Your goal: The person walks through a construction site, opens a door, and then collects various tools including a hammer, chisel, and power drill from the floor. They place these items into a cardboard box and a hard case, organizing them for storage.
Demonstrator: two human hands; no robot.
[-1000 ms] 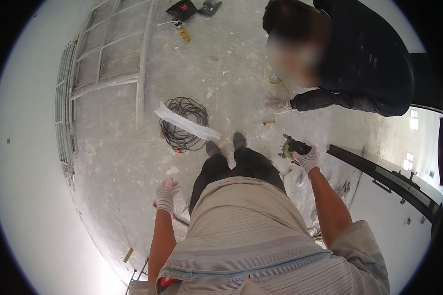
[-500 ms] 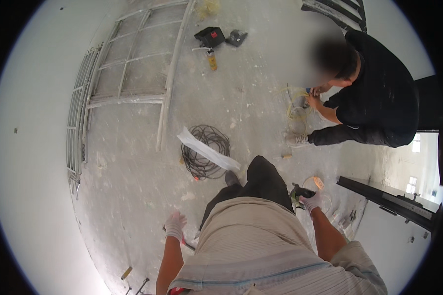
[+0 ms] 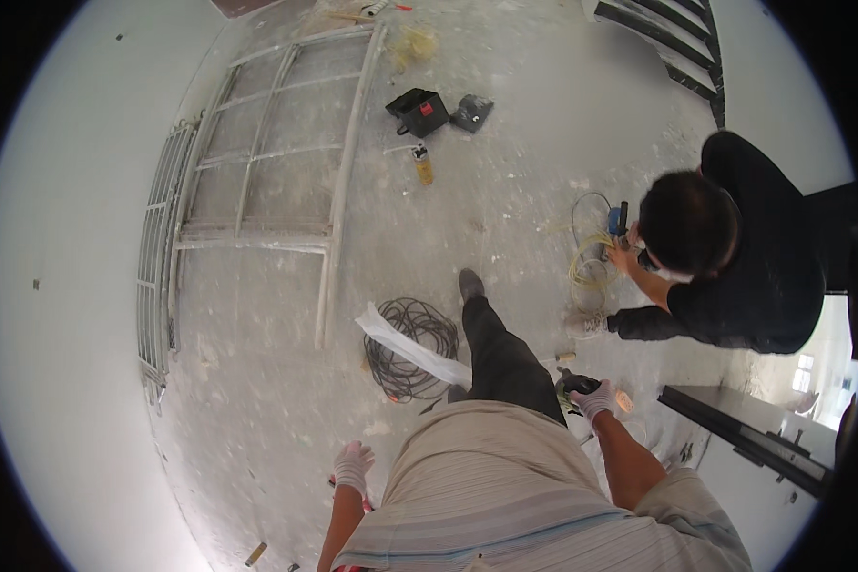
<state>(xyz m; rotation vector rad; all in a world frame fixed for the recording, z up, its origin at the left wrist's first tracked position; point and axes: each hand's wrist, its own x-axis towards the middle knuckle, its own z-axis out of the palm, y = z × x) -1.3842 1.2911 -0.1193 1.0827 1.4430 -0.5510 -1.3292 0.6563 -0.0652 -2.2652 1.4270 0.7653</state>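
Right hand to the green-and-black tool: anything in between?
Only the pale glove. The right hand is closed around the dark part of the green-and-black tool; nothing else visible separates them.

Left hand (image 3: 354, 464) and right hand (image 3: 596, 398) apart, one either side of the torso (image 3: 505, 481).
Both gloved. Left forearm (image 3: 341, 526) and right forearm (image 3: 629, 459) bare, angling slightly inward. Right hand curls tight; left points forward, fingers slightly bent, grip unclear. One leg (image 3: 498, 353) reaches ahead.
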